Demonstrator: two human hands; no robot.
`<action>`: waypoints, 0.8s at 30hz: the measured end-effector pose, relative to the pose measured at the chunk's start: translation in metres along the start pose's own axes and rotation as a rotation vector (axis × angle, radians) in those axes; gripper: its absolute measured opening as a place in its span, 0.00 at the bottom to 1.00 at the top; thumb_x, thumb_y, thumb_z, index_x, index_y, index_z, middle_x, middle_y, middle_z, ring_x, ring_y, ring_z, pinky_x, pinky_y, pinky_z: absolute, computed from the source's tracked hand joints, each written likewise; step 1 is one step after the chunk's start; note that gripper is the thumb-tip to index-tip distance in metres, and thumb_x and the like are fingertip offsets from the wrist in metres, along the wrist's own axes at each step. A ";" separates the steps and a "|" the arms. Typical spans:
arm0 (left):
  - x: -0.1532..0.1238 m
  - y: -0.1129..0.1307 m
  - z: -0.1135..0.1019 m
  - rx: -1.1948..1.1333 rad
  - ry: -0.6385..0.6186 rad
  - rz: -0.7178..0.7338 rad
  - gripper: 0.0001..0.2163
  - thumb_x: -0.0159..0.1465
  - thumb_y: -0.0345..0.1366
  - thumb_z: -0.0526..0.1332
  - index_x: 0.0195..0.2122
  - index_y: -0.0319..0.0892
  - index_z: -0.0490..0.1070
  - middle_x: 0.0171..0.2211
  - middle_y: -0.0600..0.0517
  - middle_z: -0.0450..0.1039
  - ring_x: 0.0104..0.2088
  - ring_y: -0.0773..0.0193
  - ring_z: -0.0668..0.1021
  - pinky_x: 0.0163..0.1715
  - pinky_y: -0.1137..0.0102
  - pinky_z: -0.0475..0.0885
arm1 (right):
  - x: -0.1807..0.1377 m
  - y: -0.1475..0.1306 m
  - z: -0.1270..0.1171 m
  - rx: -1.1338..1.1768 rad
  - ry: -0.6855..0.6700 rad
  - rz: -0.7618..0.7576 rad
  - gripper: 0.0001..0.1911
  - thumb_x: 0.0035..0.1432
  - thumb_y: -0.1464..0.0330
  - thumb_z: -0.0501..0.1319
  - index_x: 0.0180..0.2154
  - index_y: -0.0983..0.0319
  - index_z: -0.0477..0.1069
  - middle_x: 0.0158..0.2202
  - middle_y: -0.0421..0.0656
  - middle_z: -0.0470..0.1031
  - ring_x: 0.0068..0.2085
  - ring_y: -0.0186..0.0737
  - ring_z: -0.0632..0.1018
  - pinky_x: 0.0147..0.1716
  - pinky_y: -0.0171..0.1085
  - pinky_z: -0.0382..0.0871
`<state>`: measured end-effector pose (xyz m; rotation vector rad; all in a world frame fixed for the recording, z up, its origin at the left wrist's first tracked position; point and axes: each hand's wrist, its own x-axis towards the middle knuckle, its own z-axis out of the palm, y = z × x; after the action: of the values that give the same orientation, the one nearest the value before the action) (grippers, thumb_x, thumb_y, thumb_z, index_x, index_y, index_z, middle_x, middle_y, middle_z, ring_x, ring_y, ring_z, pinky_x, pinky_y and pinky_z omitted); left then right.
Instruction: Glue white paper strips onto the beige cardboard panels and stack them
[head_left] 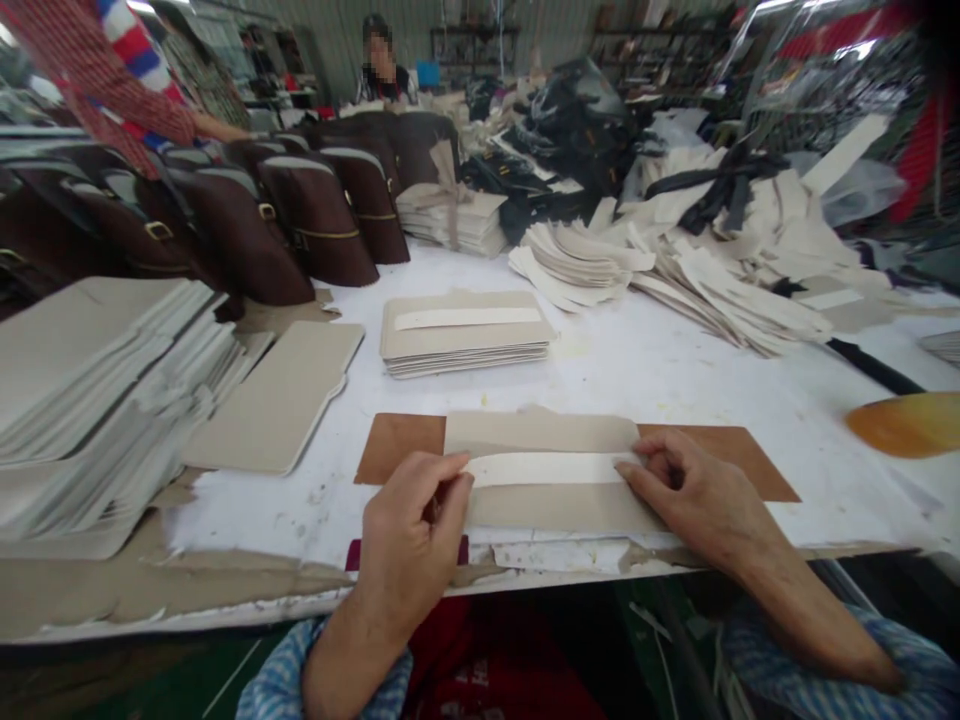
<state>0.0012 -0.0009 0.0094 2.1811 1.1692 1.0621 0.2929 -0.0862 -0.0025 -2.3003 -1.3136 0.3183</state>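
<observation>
A narrow white strip (551, 468) lies across a beige panel (555, 508) at the table's front edge. My left hand (416, 520) pinches the strip's left end between thumb and fingers. At the right end, my right hand (686, 490) is closed with thumb and forefinger on the strip. Beneath the panel, a brown piece (724, 460) shows on both sides. Just behind sits a neat stack of beige panels (465, 335), topped by another white strip (466, 317).
Stacked beige panels (82, 370) and a loose panel (281, 395) lie on the left. Dark brown bags (319, 210) stand behind them. Bundles of pale strips (720, 285) cover the back right, near an amber-coloured oval object (904, 424). A co-worker's arm (127, 90) reaches over the bags.
</observation>
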 end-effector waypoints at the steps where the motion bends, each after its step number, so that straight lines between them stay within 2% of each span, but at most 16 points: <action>1: 0.002 -0.002 0.002 0.015 0.005 -0.055 0.10 0.69 0.35 0.59 0.43 0.44 0.80 0.31 0.51 0.79 0.31 0.63 0.79 0.34 0.71 0.75 | 0.000 0.001 0.000 0.000 0.000 -0.001 0.16 0.53 0.51 0.60 0.36 0.55 0.69 0.20 0.38 0.71 0.22 0.44 0.73 0.25 0.41 0.59; 4: 0.007 -0.006 0.007 0.064 -0.006 -0.139 0.10 0.67 0.35 0.59 0.44 0.44 0.80 0.32 0.52 0.79 0.33 0.61 0.80 0.38 0.67 0.76 | 0.001 0.002 0.000 -0.008 -0.011 -0.001 0.17 0.53 0.50 0.59 0.36 0.55 0.70 0.21 0.39 0.72 0.22 0.45 0.74 0.25 0.41 0.60; 10: 0.009 -0.009 0.012 0.147 -0.043 -0.193 0.10 0.66 0.34 0.60 0.44 0.45 0.80 0.35 0.50 0.81 0.37 0.58 0.81 0.43 0.65 0.76 | 0.001 0.003 -0.001 -0.019 -0.031 0.003 0.18 0.54 0.49 0.58 0.37 0.55 0.70 0.21 0.39 0.71 0.23 0.46 0.74 0.26 0.42 0.61; 24: 0.011 -0.007 0.016 0.307 -0.051 -0.129 0.09 0.67 0.31 0.61 0.45 0.43 0.79 0.36 0.50 0.80 0.38 0.57 0.82 0.39 0.66 0.73 | 0.002 0.001 -0.001 -0.021 -0.048 0.011 0.18 0.53 0.49 0.58 0.37 0.55 0.70 0.21 0.39 0.71 0.23 0.46 0.74 0.27 0.42 0.60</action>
<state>0.0140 0.0118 -0.0007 2.3052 1.5105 0.8118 0.2951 -0.0857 -0.0022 -2.3317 -1.3333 0.3672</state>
